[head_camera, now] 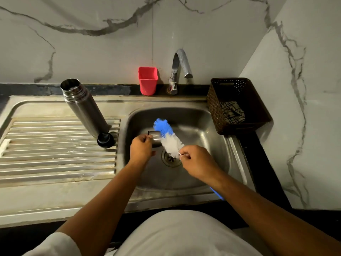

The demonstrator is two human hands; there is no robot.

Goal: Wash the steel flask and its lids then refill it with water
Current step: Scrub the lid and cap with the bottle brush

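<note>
The open steel flask (84, 107) stands upright on the ribbed drainboard (55, 145), left of the sink basin (201, 137). A black inner lid (105, 140) sits at its foot. Over the basin my left hand (141, 149) grips the steel cup lid (156, 137). My right hand (196, 162) pinches the wire stem of a blue-and-white bottle brush (167, 136), whose bristles lie against the cup lid. The brush's blue handle end (217, 194) shows under my right forearm.
A tap (180, 66) stands at the back of the sink, with no water seen running. A red plastic cup (148, 80) is beside it. A brown basket (238, 106) holding a checked cloth sits at the sink's right. The drain (170, 157) lies below the brush.
</note>
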